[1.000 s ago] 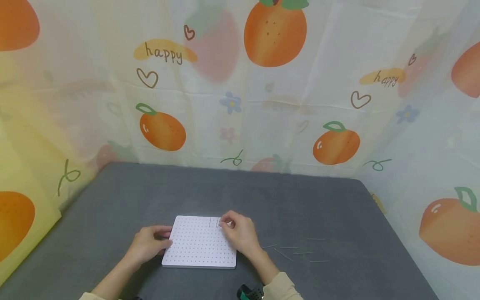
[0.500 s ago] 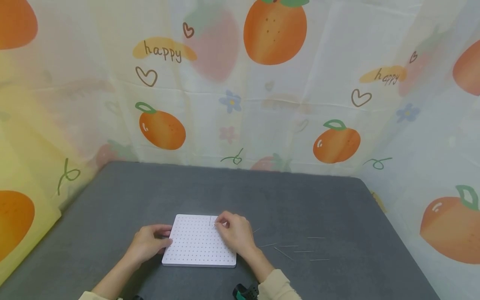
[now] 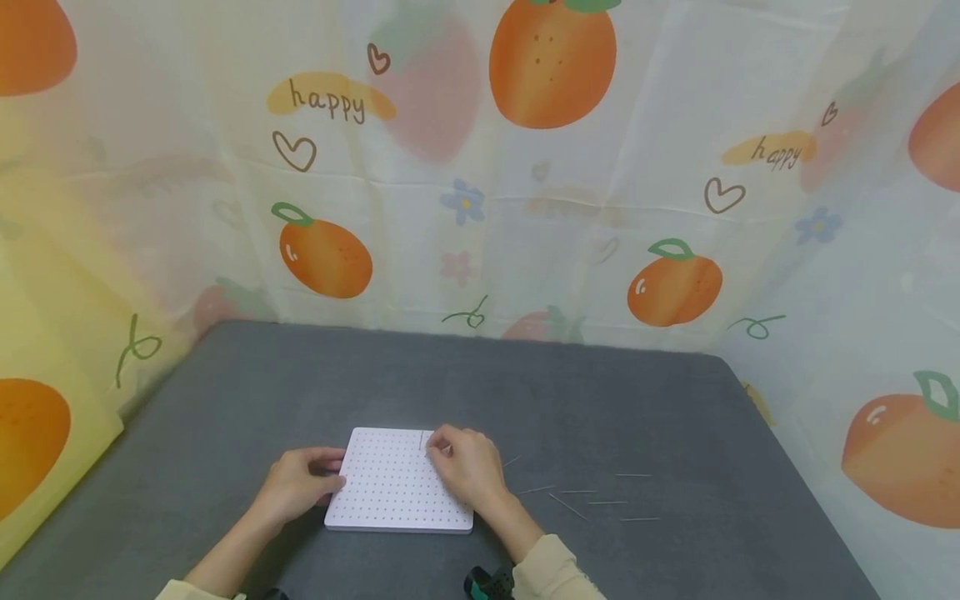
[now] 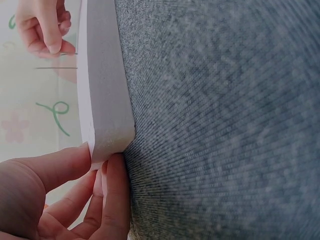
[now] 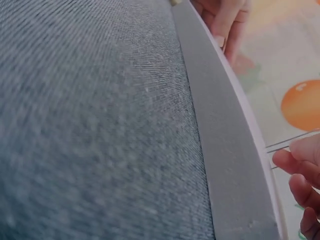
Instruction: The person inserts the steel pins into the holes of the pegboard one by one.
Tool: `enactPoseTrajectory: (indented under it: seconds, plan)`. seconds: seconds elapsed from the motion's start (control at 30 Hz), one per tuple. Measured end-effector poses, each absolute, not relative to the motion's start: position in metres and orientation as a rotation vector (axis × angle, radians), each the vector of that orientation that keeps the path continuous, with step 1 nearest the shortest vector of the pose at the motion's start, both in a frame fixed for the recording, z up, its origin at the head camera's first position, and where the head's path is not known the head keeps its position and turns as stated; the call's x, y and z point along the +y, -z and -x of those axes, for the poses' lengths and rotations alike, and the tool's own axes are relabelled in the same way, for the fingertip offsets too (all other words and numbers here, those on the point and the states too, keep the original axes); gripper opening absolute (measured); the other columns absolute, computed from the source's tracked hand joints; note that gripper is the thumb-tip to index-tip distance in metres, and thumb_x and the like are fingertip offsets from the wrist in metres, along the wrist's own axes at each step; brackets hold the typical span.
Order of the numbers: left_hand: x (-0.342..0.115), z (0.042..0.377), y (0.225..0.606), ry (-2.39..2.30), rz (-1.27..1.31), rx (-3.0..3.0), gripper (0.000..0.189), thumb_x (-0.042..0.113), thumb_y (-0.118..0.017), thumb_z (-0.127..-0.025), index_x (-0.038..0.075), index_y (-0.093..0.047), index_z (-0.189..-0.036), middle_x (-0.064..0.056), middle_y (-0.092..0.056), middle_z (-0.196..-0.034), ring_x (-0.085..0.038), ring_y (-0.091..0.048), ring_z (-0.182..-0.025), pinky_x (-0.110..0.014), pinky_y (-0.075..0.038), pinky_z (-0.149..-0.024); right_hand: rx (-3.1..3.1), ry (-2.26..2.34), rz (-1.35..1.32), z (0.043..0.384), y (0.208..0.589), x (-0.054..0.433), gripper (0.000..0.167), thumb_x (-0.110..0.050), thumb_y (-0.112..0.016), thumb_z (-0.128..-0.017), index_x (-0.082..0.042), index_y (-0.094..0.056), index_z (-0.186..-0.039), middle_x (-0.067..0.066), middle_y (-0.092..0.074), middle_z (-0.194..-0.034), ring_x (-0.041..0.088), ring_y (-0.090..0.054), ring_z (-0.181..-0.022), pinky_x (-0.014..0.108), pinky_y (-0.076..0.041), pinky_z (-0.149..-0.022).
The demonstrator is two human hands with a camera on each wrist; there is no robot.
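"One by one, from the left edge of the counter point(image 3: 225, 392): what comes first?"

"The left hand point(image 3: 298, 485). Its thumb and bent fingers grip the left edge of a white pegboard point(image 3: 393, 492)."

"Where does the board lie?"

"Flat, about midway between the counter's left and right edges, well apart from the far edge."

"Is anything standing in it?"

"At least one thin pin point(image 3: 421, 440), upright, towards the board's far right corner."

"And the right hand point(image 3: 471, 468)?"

"Just beside that pin, over the board's right edge. Thumb and forefinger are drawn together, pinching a second pin point(image 5: 274, 167); the fingers hide most of it."

"Farther right?"

"Seven loose pins point(image 3: 567, 507), scattered on the counter between the right hand and the counter's right edge. They point various ways; the leftmost lies just beside the right wrist."
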State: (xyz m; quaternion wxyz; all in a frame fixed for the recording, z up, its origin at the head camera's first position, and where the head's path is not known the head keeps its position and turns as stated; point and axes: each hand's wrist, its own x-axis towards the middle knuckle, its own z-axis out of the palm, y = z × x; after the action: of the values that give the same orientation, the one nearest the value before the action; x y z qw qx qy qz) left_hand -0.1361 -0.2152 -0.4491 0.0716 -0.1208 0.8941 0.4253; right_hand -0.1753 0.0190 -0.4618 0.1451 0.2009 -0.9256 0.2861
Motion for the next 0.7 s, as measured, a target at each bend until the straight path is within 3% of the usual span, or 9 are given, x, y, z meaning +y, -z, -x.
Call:
enactPoseTrajectory:
  seconds: [0.27, 0.5, 0.7]
  plan:
    - [-0.215, 0.135, 0.447, -1.280, 0.362, 2.681, 0.042, 0.004, -0.069, -0.076, -0.004, -0.059, -0.116, -0.016, -0.064, -0.100, -0.017, -0.061, -0.074, -0.032, -0.056, -0.060, -2.652, -0.757, -0.531, 0.174, 0.463, 0.013, 0.004, -0.022, -0.066, -0.080, -0.022, -0.069, -0.077, -0.012, -0.065, -0.068, 0.001, -0.050, -0.057, 0.016, -0.037, -0.050]
    - [-0.216, 0.137, 0.447, -1.288, 0.350, 2.678, 0.042, 0.004, -0.069, -0.076, -0.004, -0.059, -0.116, -0.016, -0.063, -0.101, -0.016, -0.061, -0.073, -0.032, -0.056, -0.060, -2.660, -0.761, -0.513, 0.171, 0.461, 0.016, 0.006, -0.023, -0.066, -0.081, -0.023, -0.072, -0.081, -0.012, -0.068, -0.075, 0.004, -0.058, -0.065, 0.020, -0.044, -0.054]
    - [-0.214, 0.136, 0.447, -1.303, 0.354, 2.674, 0.041, 0.003, -0.069, -0.076, -0.004, -0.059, -0.115, -0.015, -0.064, -0.100, -0.016, -0.061, -0.072, -0.031, -0.056, -0.060, -2.727, -0.823, -0.486, 0.167, 0.454, 0.025, 0.006, -0.023, -0.065, -0.082, -0.022, -0.071, -0.084, -0.010, -0.068, -0.079, 0.004, -0.056, -0.065, 0.021, -0.043, -0.055]
